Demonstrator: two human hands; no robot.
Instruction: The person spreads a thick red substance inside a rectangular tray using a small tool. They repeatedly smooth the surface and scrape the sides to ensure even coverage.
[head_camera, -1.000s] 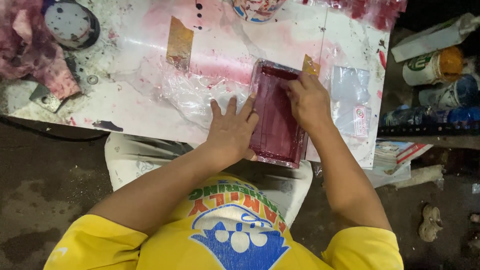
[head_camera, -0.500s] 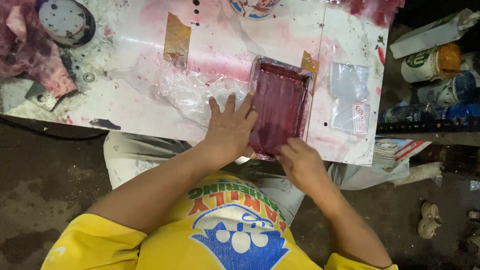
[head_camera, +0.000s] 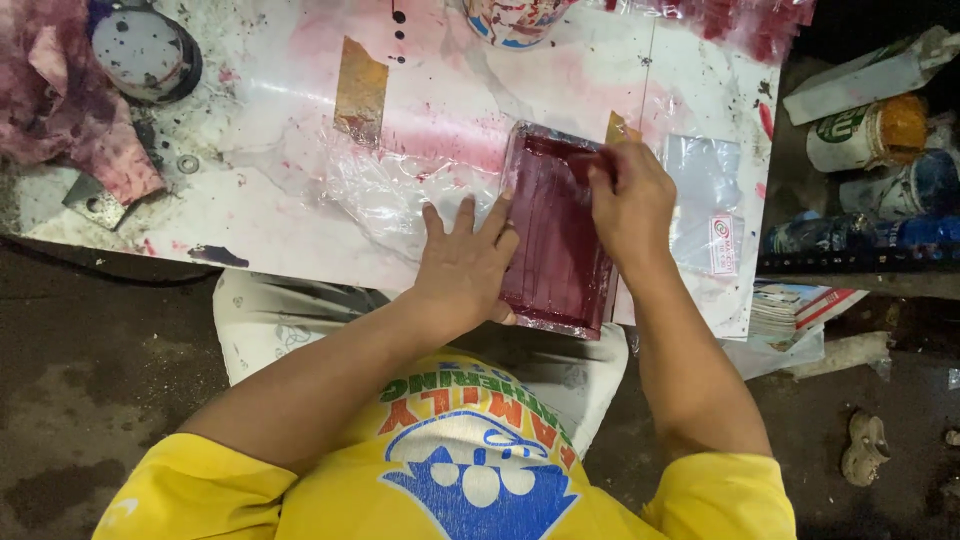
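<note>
Left hand (head_camera: 468, 262) flat, fingers spread wide, palm down on left edge of dark red rectangular frame (head_camera: 556, 235), pressing on it, gripping nothing. Right hand (head_camera: 630, 200) at frame's upper right part, fingers curled narrow around something small and dark at the top end; cannot tell what it is, mostly hidden under the knuckles. Frame lying flat near front edge of white paint-stained table (head_camera: 300, 215), long side running away from the body, near end overhanging or right at table edge. Crumpled clear plastic sheet (head_camera: 385, 190) under and left of frame, touching left hand's fingertips. Brown tape strip (head_camera: 360, 88) stuck on table beyond the plastic, well left of frame; smaller tape piece (head_camera: 619, 127) just beside frame's top right corner. Small clear bag (head_camera: 705, 200) with red-and-white label right of right hand, near it. Pink-stained rag (head_camera: 60, 110) at far left of table, round spattered lid (head_camera: 140, 52) beside it. Cans (head_camera: 865, 130) and bottles on dark shelf to the right, well apart from table work. Yellow shirt (head_camera: 450, 470) at bottom of view.
</note>
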